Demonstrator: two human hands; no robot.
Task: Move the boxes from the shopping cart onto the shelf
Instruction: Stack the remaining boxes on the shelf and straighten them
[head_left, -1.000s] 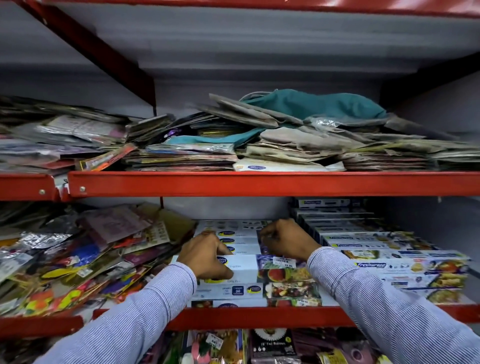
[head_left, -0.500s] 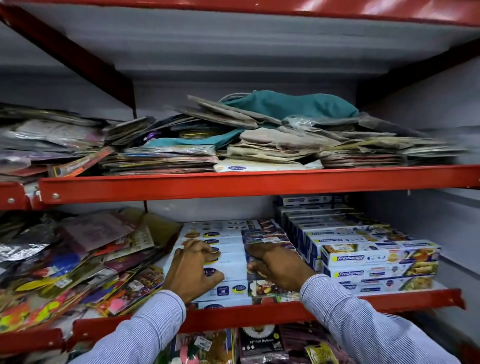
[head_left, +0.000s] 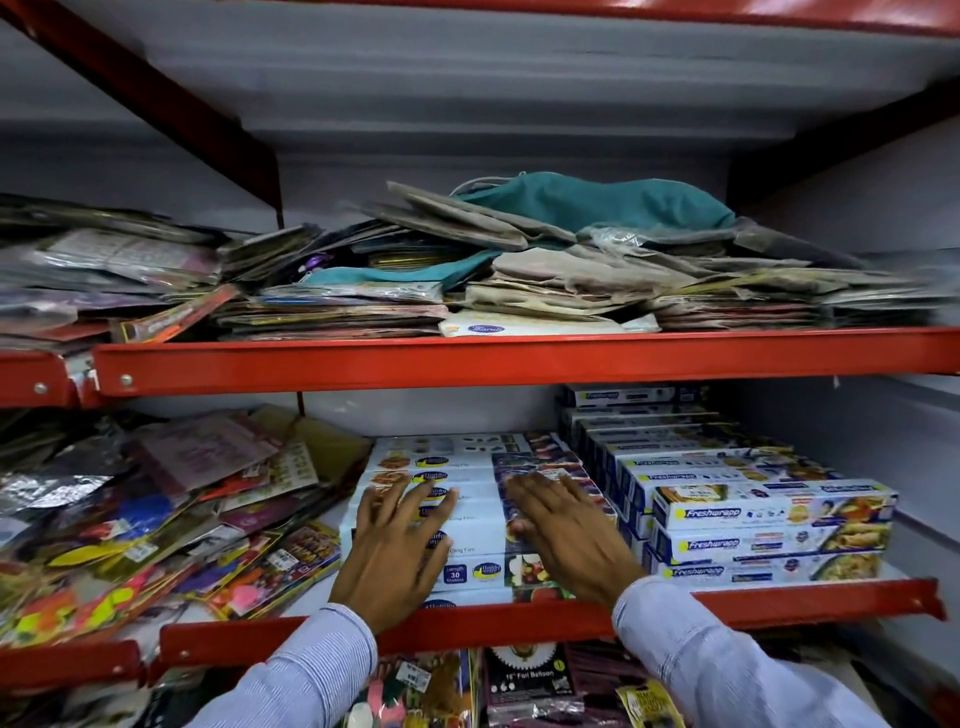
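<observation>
Both hands — left hand, right hand — lay flat, fingers spread and released, on the boxes now stacked on the shelf; grip given up moments before — placement seemingly complete

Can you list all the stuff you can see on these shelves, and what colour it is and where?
white cling film boxes: one stack, exact count unclear, white with food pictures, middle of the lower shelf, under the hands
Freshwrapp boxes: one larger stack, white and blue, right of the lower shelf
colourful packets: a messy heap, many colours, left of the lower shelf
flat packets: a heap, grey and dull, upper shelf
teal cloth bag: one, teal, on top of the upper heap
shelf rails: red, across the front of each level
foil balloon packet: one, dark, below the lower shelf
left hand: open, flat on the white boxes
right hand: open, flat on the white boxes
</observation>
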